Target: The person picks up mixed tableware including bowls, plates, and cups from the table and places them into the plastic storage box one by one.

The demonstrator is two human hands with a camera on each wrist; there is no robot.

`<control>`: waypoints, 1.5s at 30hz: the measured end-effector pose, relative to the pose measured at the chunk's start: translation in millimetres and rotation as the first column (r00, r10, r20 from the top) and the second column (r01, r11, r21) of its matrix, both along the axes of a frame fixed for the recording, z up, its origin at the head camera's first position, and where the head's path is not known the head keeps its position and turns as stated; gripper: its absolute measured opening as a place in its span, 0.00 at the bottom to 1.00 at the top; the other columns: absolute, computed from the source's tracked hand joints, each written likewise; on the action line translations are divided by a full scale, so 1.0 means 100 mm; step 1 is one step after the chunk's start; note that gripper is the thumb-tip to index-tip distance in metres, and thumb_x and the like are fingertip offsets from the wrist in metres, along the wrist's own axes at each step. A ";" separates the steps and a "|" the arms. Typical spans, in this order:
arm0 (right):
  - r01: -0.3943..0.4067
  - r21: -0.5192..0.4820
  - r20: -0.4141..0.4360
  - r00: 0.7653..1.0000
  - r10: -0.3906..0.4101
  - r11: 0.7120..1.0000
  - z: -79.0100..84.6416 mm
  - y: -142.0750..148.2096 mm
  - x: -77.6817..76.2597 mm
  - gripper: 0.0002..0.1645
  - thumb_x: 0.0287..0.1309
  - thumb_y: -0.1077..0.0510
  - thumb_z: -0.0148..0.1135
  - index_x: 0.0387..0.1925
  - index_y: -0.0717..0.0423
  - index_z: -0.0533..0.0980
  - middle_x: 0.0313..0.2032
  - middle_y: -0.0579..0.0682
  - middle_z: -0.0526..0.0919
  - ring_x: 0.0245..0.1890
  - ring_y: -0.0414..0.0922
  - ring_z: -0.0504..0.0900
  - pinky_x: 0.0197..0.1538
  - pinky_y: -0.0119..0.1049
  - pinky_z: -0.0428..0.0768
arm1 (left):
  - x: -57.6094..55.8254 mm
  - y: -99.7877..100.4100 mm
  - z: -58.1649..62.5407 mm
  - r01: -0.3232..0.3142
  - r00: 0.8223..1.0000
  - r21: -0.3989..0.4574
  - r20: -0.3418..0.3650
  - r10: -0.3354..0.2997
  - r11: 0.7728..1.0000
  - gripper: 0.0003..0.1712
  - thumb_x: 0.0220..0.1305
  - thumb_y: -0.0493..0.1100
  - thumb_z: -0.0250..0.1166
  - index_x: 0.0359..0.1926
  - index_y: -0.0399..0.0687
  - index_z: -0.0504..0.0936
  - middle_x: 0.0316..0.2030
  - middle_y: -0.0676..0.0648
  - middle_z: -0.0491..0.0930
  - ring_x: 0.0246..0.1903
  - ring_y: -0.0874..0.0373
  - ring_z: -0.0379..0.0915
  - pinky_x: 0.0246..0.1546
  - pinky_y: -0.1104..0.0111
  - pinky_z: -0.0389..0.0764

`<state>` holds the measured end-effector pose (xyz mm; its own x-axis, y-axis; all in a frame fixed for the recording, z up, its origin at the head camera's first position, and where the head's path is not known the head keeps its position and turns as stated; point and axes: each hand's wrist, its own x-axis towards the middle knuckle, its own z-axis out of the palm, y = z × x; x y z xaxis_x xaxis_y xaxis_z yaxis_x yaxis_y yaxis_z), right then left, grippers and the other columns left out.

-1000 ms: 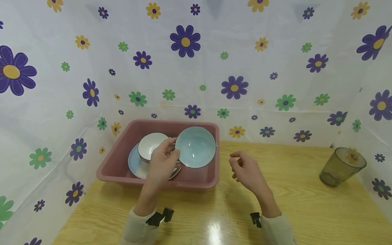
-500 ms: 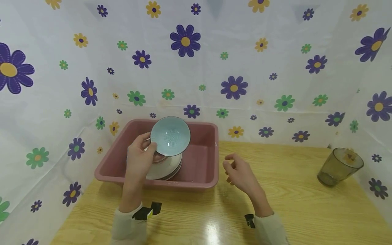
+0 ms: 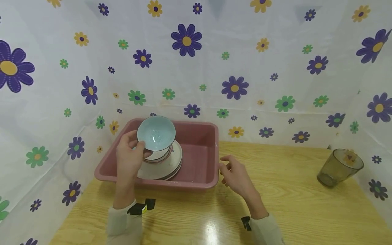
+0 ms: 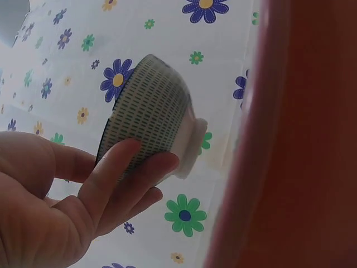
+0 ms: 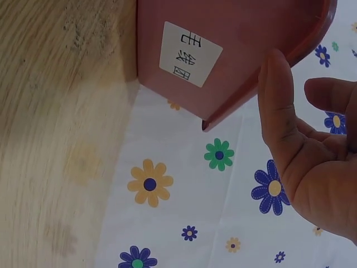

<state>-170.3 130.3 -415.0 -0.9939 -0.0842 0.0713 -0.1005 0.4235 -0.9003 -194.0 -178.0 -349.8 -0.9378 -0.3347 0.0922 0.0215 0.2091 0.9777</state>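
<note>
My left hand (image 3: pixel 130 154) pinches the rim of a light blue bowl (image 3: pixel 157 133), thumb inside and fingers underneath. The bowl is tilted above the left part of a pink plastic basin (image 3: pixel 196 185). In the left wrist view the bowl (image 4: pixel 153 106) shows a white outside with rows of small green dashes and a foot ring. Below it in the basin, another bowl (image 3: pixel 157 155), partly hidden, sits on stacked plates (image 3: pixel 171 163). Just outside the basin's right wall, my right hand (image 3: pixel 235 175) holds nothing, its fingers loosely bent.
A tinted glass (image 3: pixel 340 167) stands on the wooden table (image 3: pixel 294 197) at the right. Flower-patterned white sheeting (image 3: pixel 208 68) rises behind the basin and at both sides. A white label (image 5: pixel 189 54) with writing is stuck on the basin's outer wall.
The left hand has carried the light blue bowl leftward, from the basin's right part to over the stacked dishes. The right hand has shifted slightly left, closer to the basin.
</note>
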 end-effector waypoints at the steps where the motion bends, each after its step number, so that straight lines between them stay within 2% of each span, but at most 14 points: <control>1: -0.002 -0.003 -0.004 1.000 0.002 1.000 -0.01 -0.01 0.00 0.20 0.71 0.58 0.54 0.60 0.63 0.72 0.29 0.56 0.81 0.23 0.55 0.83 0.25 0.42 0.83 | 0.00 -0.01 -0.01 -0.002 1.000 -0.010 0.008 0.002 1.000 0.26 0.72 0.36 0.54 0.69 0.41 0.64 0.61 0.35 0.75 0.43 0.46 0.83 0.35 0.73 0.84; 8: -0.011 -0.023 -0.011 1.000 0.011 1.000 -0.04 -0.04 0.02 0.22 0.72 0.58 0.52 0.64 0.61 0.69 0.30 0.54 0.81 0.21 0.47 0.82 0.25 0.40 0.83 | -0.02 -0.05 -0.05 -0.006 0.999 -0.067 0.049 0.009 0.998 0.28 0.72 0.37 0.52 0.71 0.41 0.61 0.62 0.33 0.73 0.47 0.41 0.81 0.36 0.73 0.84; 15: -0.016 -0.035 -0.031 0.999 0.015 0.999 -0.07 -0.07 0.03 0.20 0.72 0.58 0.54 0.62 0.60 0.71 0.29 0.53 0.81 0.23 0.55 0.83 0.25 0.42 0.83 | -0.05 -0.09 -0.09 -0.029 0.996 -0.117 0.081 0.038 0.993 0.28 0.73 0.39 0.52 0.71 0.41 0.60 0.63 0.32 0.72 0.49 0.42 0.81 0.38 0.71 0.84; 23: -0.035 -0.034 -0.034 0.999 0.034 0.999 -0.09 -0.07 0.04 0.17 0.71 0.61 0.54 0.59 0.60 0.74 0.28 0.52 0.80 0.19 0.43 0.79 0.26 0.48 0.83 | -0.08 -0.12 -0.16 -0.032 0.996 -0.203 0.071 0.047 0.979 0.27 0.73 0.41 0.51 0.70 0.41 0.63 0.62 0.33 0.74 0.43 0.43 0.83 0.38 0.69 0.85; 31: -0.042 -0.034 -0.047 0.998 0.041 0.999 -0.09 -0.08 0.05 0.17 0.71 0.63 0.53 0.57 0.62 0.74 0.28 0.52 0.80 0.21 0.53 0.81 0.24 0.42 0.82 | -0.08 -0.14 -0.18 -0.021 0.997 -0.240 0.066 0.038 0.971 0.26 0.73 0.40 0.52 0.69 0.40 0.65 0.61 0.32 0.74 0.42 0.43 0.83 0.32 0.75 0.83; 37: -0.040 -0.027 -0.053 0.998 0.039 0.999 -0.09 -0.08 0.04 0.16 0.70 0.63 0.53 0.56 0.63 0.75 0.28 0.52 0.81 0.20 0.48 0.81 0.23 0.40 0.82 | -0.08 -0.15 -0.21 -0.033 0.998 -0.279 0.038 0.045 0.960 0.25 0.73 0.40 0.52 0.69 0.41 0.68 0.57 0.32 0.77 0.37 0.45 0.83 0.27 0.79 0.79; 41: -0.038 -0.022 -0.050 0.998 0.037 0.999 -0.09 -0.08 0.05 0.16 0.70 0.63 0.53 0.57 0.63 0.75 0.28 0.52 0.81 0.20 0.51 0.81 0.23 0.39 0.81 | -0.08 -0.15 -0.21 -0.042 0.999 -0.306 0.016 0.049 0.951 0.25 0.73 0.39 0.53 0.69 0.41 0.69 0.57 0.32 0.77 0.37 0.44 0.84 0.28 0.79 0.79; 45: -0.037 -0.027 -0.044 0.998 0.036 0.999 -0.09 -0.09 0.05 0.16 0.71 0.62 0.54 0.57 0.63 0.75 0.29 0.52 0.81 0.21 0.53 0.81 0.25 0.45 0.83 | -0.07 -0.15 -0.21 -0.054 0.998 -0.337 0.007 0.060 0.940 0.26 0.73 0.40 0.52 0.70 0.41 0.68 0.59 0.33 0.76 0.37 0.44 0.84 0.32 0.74 0.81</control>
